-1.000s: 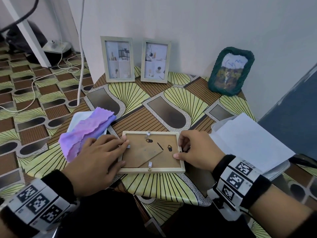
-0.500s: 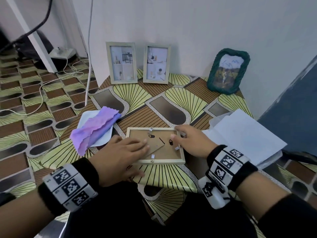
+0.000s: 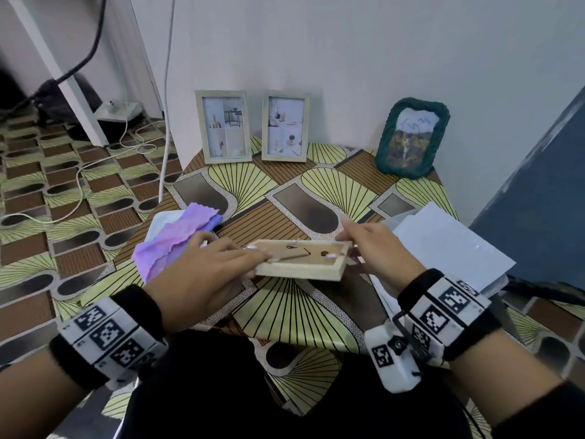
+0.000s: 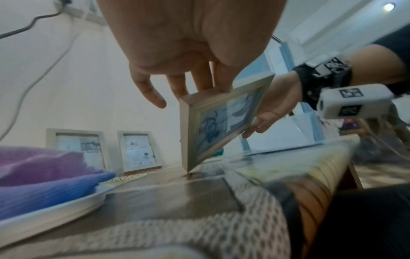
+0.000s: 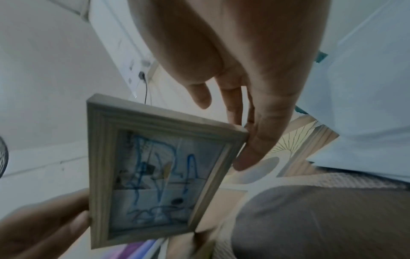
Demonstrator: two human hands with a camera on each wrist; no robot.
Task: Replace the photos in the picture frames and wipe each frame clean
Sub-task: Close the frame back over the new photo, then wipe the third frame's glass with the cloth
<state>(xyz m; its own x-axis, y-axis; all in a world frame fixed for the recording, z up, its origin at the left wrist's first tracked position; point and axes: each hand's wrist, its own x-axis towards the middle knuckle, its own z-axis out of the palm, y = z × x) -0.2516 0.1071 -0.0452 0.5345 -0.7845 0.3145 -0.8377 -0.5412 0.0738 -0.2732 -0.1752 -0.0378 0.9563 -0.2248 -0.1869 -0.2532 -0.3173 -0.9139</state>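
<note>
A small pale wooden picture frame (image 3: 300, 261) is held off the patterned table (image 3: 294, 312), brown backing side up, tilted with its left end low. My left hand (image 3: 221, 264) grips its left end, fingers on the backing. My right hand (image 3: 376, 248) pinches its right end, thumb at the corner. From the wrist views the frame's (image 4: 219, 119) glass side faces down and shows a photo scribbled with blue marks (image 5: 155, 175). A purple cloth (image 3: 177, 239) lies on a white plate (image 3: 158, 221) just left of my left hand.
Two pale frames (image 3: 224, 126) (image 3: 285, 125) and a green woven frame (image 3: 411, 141) lean against the back wall. White sheets (image 3: 443, 248) lie at the table's right. White cables (image 3: 95, 160) trail over the floor to the left.
The frame lay flat on the table, back up, with both hands working at its back. Now both hands hold its ends and have lifted it off the table, tilted.
</note>
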